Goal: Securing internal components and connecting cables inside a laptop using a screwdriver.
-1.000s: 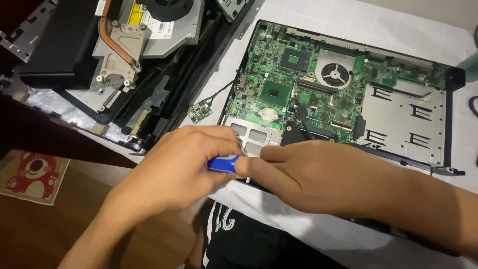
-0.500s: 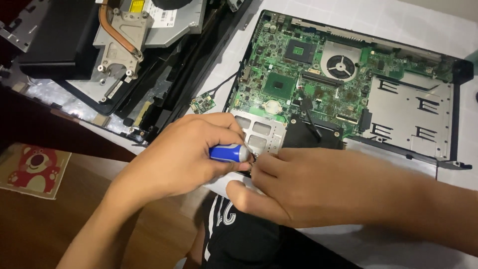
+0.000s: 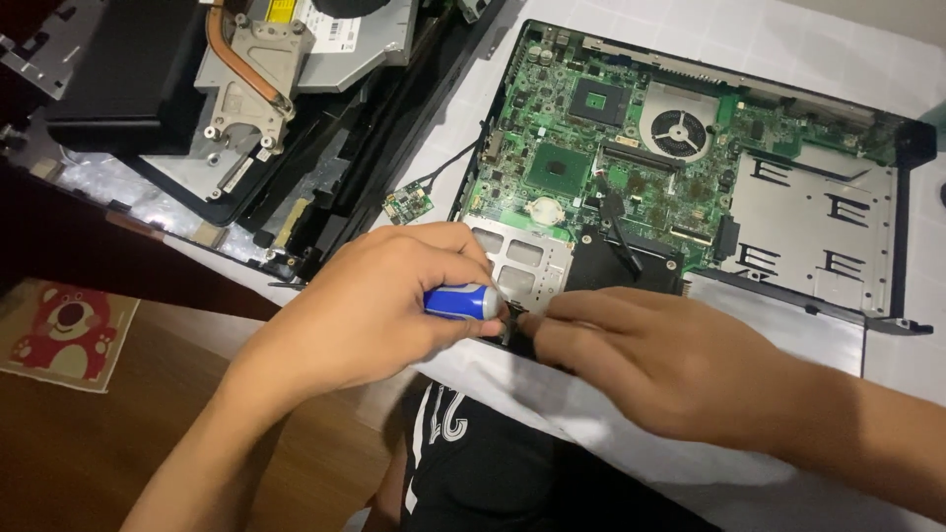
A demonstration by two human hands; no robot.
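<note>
Item, centre of the frame: we hold a blue-handled screwdriver (image 3: 461, 300) in our left hand (image 3: 370, 310), fingers wrapped firmly about the handle, whose long axis lies nearly level and points toward the right of the frame. Its tip is hidden where the two hands meet, so we cannot tell what it touches. Our right hand (image 3: 655, 360) comes in from the lower right, its fingertips (image 3: 537, 323) pinched together just at the tool's working end; whether they grip something small there we cannot tell. Both hands sit at the near edge of the opened laptop chassis (image 3: 892, 246), the meeting point lying just below its silver metal bracket (image 3: 527, 258) and beside a black component (image 3: 616, 264). The left hand is the one on the tool; the right touches or nearly touches its front end. Item, upper centre to right: green motherboard (image 3: 591, 148) with a round fan (image 3: 680, 128). Item, upper left: removed parts, including a copper heat pipe assembly (image 3: 241, 69) on a dark housing. Item, lower left: a wooden surface (image 3: 128, 424) bearing a red bear coaster (image 3: 64, 330). A white cloth (image 3: 690, 463) underlies the chassis.
</note>
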